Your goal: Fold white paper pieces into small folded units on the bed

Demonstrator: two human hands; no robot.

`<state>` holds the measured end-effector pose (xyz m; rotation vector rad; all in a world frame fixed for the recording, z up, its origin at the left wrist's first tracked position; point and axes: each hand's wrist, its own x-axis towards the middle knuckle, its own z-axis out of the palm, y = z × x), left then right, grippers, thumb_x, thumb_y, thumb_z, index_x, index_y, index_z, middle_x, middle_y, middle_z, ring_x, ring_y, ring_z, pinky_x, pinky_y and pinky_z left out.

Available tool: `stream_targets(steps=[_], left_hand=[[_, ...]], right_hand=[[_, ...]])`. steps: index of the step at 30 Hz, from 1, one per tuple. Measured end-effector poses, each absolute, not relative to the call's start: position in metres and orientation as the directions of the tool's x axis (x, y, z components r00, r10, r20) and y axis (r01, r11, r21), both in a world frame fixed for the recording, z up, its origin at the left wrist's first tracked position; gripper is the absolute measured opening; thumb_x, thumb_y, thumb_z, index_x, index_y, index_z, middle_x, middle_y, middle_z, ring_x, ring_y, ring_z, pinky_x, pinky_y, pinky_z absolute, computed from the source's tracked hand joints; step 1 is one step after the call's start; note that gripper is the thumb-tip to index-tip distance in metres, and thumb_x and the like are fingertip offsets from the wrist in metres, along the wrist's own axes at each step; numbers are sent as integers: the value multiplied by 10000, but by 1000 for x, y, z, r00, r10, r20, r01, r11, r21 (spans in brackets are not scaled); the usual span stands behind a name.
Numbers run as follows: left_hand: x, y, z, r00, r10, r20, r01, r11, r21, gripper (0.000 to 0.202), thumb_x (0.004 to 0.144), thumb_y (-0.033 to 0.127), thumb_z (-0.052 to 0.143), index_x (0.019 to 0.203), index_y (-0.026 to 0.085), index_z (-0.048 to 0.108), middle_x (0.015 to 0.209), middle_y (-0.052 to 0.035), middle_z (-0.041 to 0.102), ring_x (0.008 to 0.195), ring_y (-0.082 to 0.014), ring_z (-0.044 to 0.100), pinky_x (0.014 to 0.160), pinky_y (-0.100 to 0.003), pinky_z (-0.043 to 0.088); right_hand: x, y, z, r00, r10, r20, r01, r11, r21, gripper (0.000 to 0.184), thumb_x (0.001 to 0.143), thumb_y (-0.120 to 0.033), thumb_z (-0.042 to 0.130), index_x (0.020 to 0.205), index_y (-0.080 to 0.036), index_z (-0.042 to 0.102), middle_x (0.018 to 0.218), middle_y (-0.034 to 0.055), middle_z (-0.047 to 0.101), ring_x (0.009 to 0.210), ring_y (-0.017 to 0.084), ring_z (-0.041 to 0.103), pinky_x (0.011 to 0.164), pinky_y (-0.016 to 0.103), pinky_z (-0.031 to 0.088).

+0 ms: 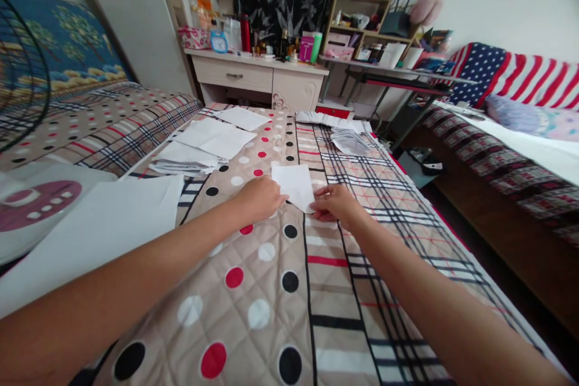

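A small white sheet of paper [295, 186] lies on the quilted bedspread [289, 289] between both hands. My left hand [259, 199] rests knuckles-up at the sheet's left edge, fingers curled onto the paper. My right hand [335, 204] pinches the sheet's near right corner between thumb and fingers. The paper looks folded or creased along its near edge.
More white sheets [212, 140] lie spread at the left of the bed, a folded stack [348, 140] at the far right, a large sheet [90, 223] at near left. Beyond stand a cluttered dresser [257, 75], shelves [357, 18] and a second bed [511, 126] at the right.
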<state>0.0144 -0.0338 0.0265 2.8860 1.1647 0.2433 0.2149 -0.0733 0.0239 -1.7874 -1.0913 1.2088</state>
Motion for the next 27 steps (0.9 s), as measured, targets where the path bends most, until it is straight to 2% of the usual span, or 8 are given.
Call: stream_targets(steps=[4,7,9,11,13,15,19,27], left_hand=[[20,-48,17,603,772,198,741,-635,219,313,929,345,513,915,117,726,945,-139,729,953,-257,664,890,-369,492],[19,-59,9,584,781,221,743,-624,242,261,888,324,594,983,109,706,1042,-153,709,1038,-272,653,938,-372,492],[17,-62,5,600,765,235,726,-644,241,255,881,306,611,1021,110,694,1111,-159,692,1088,-274,640,972,-375,488],[14,-62,2,616,745,254,704,-666,245,257,884,301,611,1040,112,689,1164,-161,678,1114,-272,633,994,-382,486],[13,-61,-1,625,731,272,689,-681,248,277,885,300,607,1060,101,689,1200,-169,668,1128,-278,631,1008,-400,487],[13,-58,-4,626,724,289,681,-689,250,315,884,291,604,1101,77,683,1240,-182,651,1152,-286,622,1027,-411,480],[14,-52,-5,646,707,289,645,-708,289,359,862,255,614,1174,86,669,1298,-168,624,1198,-277,602,1062,-410,463],[17,-27,10,792,581,187,471,-777,418,299,824,128,601,1095,175,718,1318,-98,623,1205,-227,605,1058,-375,456]], right_hand=[[181,-135,21,130,898,-420,-101,-410,-907,403,612,-112,730,858,-221,429,596,-29,667,525,156,680,477,229,551],[167,-169,19,-7,916,-402,-124,-400,-908,369,645,-209,729,878,-215,443,681,0,696,585,163,695,493,224,527],[174,-174,20,-68,933,-353,12,-353,-935,263,696,-291,690,864,-206,506,702,6,678,577,164,671,460,229,486],[193,-162,22,30,997,-71,280,-77,-957,146,729,-296,657,780,-190,570,709,23,648,633,164,644,541,264,502],[218,-137,23,122,958,259,571,146,-808,110,745,-267,636,823,-190,622,896,75,672,867,218,640,703,332,528],[238,-107,20,163,929,333,692,134,-710,234,750,-294,653,956,-184,636,1043,111,662,989,255,613,800,388,519],[255,-58,12,243,970,13,417,-92,-904,470,791,-332,636,1211,-166,507,1028,97,669,776,179,648,638,305,533],[262,-89,13,165,980,-114,201,-146,-969,531,648,-202,720,1129,-217,495,649,-78,586,513,110,579,500,218,493]])
